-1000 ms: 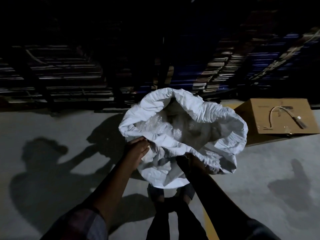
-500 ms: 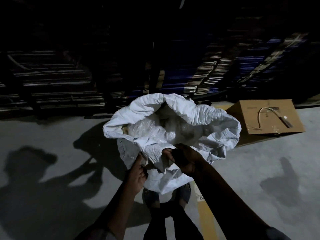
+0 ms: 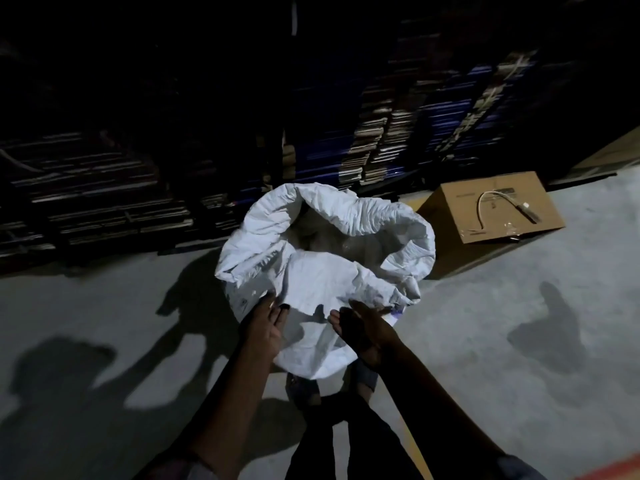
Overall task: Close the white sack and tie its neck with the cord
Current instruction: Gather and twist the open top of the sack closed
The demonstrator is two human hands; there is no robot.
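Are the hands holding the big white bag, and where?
Both hands, left hand and right hand, meet the white sack at its near rim. Whether their fingers actually grip it cannot be told.

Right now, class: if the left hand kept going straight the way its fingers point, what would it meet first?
The left hand would meet the near rim of the white sack almost at once; its fingertips look already at the folded fabric, though depth is unclear.

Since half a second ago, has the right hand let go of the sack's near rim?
Yes. The right hand has opened, palm up, and dropped below the white sack rim's near fold it was gripping; the sack's mouth remains open.
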